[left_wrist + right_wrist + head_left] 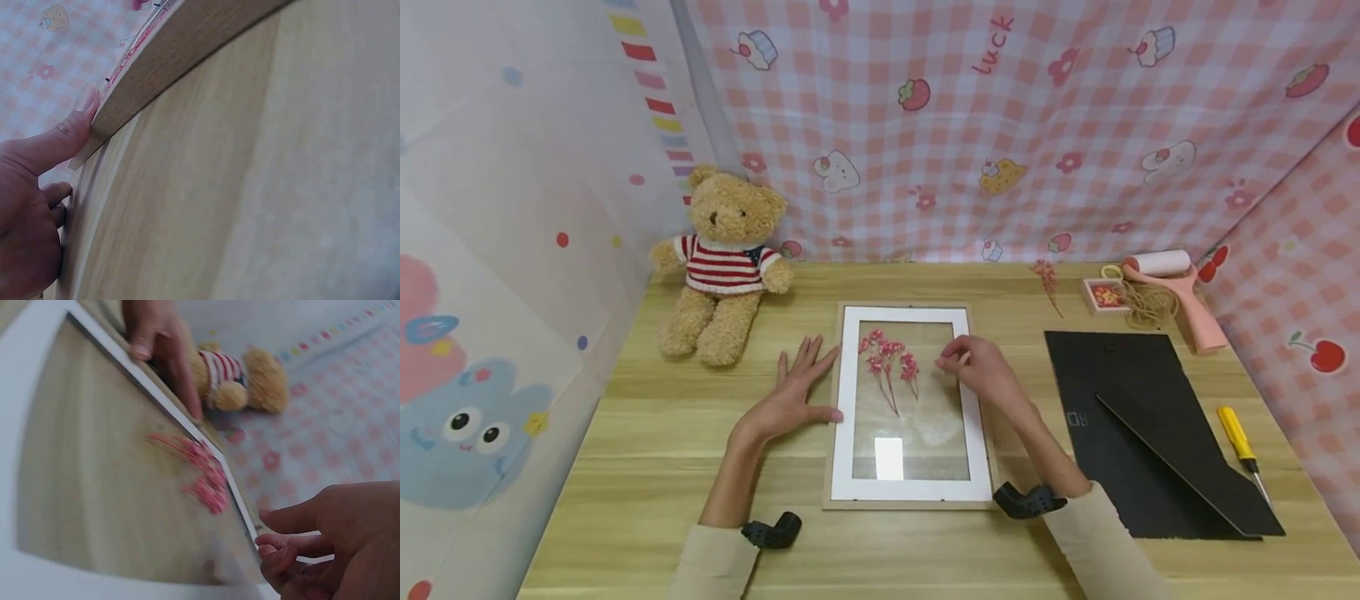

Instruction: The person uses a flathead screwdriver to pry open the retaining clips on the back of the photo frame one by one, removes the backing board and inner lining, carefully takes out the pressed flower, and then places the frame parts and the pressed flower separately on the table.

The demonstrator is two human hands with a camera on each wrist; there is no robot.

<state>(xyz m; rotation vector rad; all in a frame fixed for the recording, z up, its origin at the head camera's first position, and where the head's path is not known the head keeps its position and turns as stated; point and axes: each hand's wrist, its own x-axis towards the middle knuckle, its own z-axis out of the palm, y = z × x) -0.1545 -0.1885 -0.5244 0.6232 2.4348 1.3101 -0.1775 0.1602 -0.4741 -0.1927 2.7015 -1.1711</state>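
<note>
A picture frame [912, 505] with a white mat [846, 417] and a glass pane lies flat on the table. Pink dried flower sprigs [887, 354] rest within the mat's opening, toward its upper left. My left hand [786, 400] lies spread on the table to the left, its thumb touching the frame's side; the left wrist view shows this thumb [69, 131] against the wooden edge. Over the right part of the frame hovers my right hand [985, 371], fingers loosely bent. In the right wrist view, a gap shows between its thumb [294, 517] and fingers, and nothing is visible there.
A teddy bear [726, 267] sits back left. On the right lie a black backing board [1120, 358] with a slanted stand and a yellow-handled screwdriver [1236, 433]. A loose sprig [1048, 283], small box [1093, 307], twine [1150, 304] and pink lint roller [1195, 308] are back right.
</note>
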